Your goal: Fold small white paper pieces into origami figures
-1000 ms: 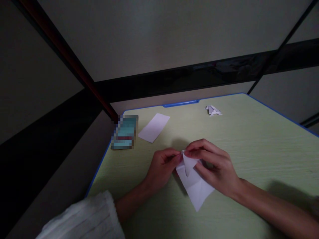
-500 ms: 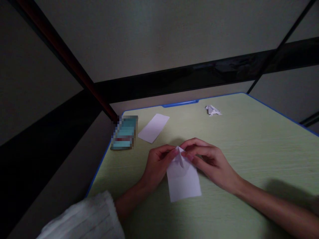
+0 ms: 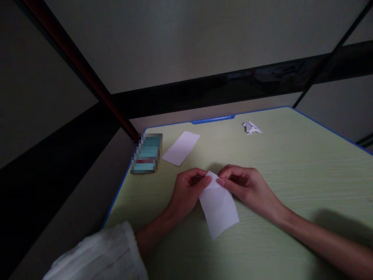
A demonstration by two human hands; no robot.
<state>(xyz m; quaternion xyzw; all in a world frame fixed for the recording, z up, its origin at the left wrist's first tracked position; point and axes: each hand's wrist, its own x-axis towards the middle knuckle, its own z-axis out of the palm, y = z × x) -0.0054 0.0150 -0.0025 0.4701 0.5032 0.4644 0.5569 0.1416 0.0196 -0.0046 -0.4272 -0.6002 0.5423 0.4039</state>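
Note:
Between my two hands is a white sheet of paper [image 3: 220,212], its far end narrowed by folds and its near end hanging wide toward me. My left hand [image 3: 189,188] pinches the far left edge, thumb on top. On the other side, my right hand [image 3: 247,184] grips the far right edge between thumb and curled fingers. Both sets of fingers partly cover the folded end, and the fingertips behind the paper are hidden.
A pale wood-grain table [image 3: 305,167] with a blue rim lies under my hands. Toward the back left are a pixelated phone-like object [image 3: 147,153] and a flat white paper strip [image 3: 182,147]. A small folded paper figure [image 3: 251,128] sits at the back right. Panelled walls stand behind.
The raised flap at the paper's far end now lies flat. The sheet has turned, its near end swinging slightly right, and my right fingers have drawn back a little from the tip.

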